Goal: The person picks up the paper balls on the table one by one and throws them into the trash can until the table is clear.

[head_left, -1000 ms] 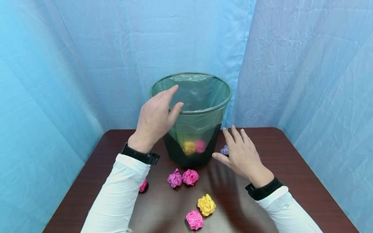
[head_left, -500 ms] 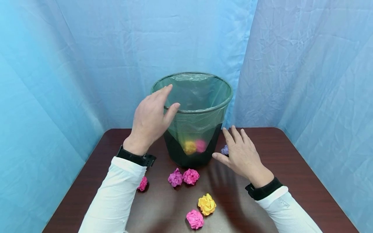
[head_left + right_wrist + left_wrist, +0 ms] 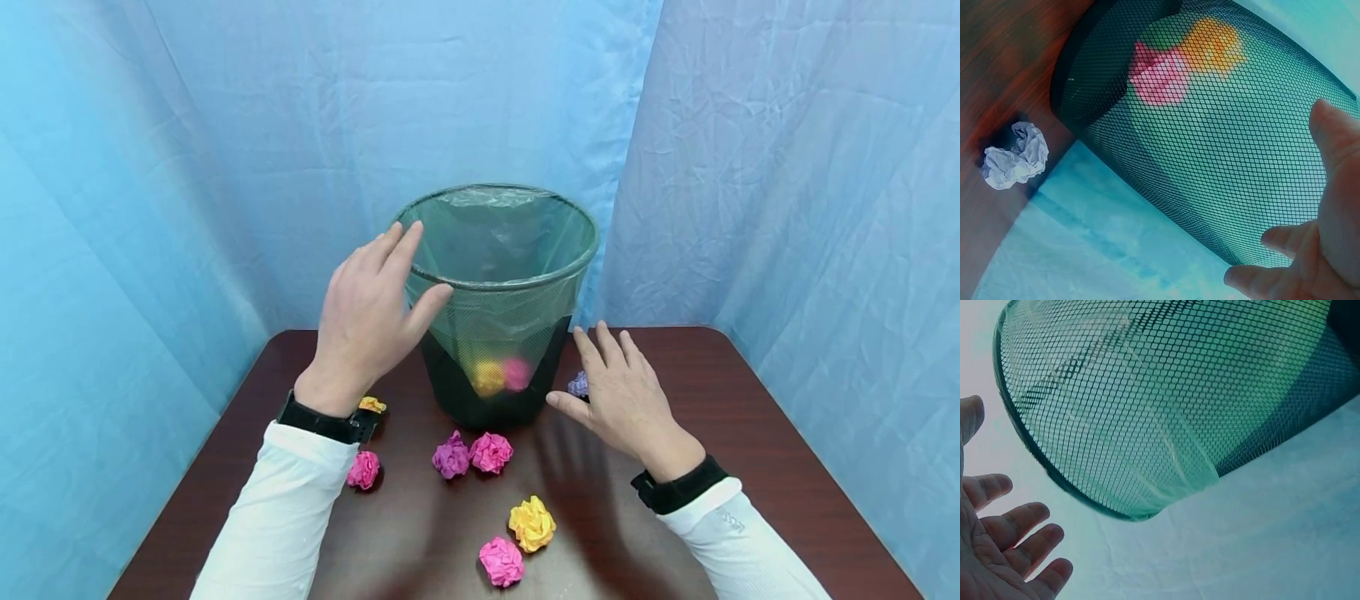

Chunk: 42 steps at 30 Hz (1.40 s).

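A dark mesh wastebasket with a green plastic liner stands upright at the table's back. Through its wall show a yellow paper ball and a pink paper ball. My left hand is raised by the basket's left rim, fingers extended and holding nothing; the left wrist view shows a gap between fingers and rim. To the right of the basket hovers my right hand, fingers spread, nothing in its grasp. Partly behind its thumb and fingers lies a crumpled lavender paper ball.
In front of the basket, a purple paper ball touches a pink one. Nearer lie a yellow ball and another pink ball. By my left wrist are a pink ball and a partly hidden yellow ball. Blue curtains enclose the table.
My left hand has moved left, away from the basket's opening. The yellow ball by its wrist has come into view, and more of the pink one shows. The right hand has stayed almost still.
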### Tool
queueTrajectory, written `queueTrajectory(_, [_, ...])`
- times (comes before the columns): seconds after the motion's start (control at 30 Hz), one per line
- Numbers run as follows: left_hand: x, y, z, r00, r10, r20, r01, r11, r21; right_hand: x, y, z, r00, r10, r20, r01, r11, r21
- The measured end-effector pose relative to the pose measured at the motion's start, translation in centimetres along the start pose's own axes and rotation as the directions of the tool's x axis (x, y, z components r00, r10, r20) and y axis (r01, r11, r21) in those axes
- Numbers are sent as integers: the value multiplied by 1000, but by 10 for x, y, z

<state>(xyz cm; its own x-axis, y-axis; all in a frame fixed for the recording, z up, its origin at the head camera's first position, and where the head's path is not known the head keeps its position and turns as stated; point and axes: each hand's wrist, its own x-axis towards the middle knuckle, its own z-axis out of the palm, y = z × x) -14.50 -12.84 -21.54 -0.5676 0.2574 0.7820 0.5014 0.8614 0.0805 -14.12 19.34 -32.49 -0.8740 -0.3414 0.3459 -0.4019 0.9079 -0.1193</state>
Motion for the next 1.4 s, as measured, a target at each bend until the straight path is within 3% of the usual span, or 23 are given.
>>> queueTrajectory(0.27, [-18,-4,-9,1000,-7,31,4,995,99,0,-1,-1,1000,8,6,-8,1000,-1])
queueTrajectory(0.63, [-52,-7,-16,990,-72,123,43,974,224,-1,-3,-1,1000,15,8,-15,1000,-2])
queueTrajectory(1.4, [-105,0,-1,950,-165,264,108,970,217,-8,-4,9,999,29,16,-29,999,28])
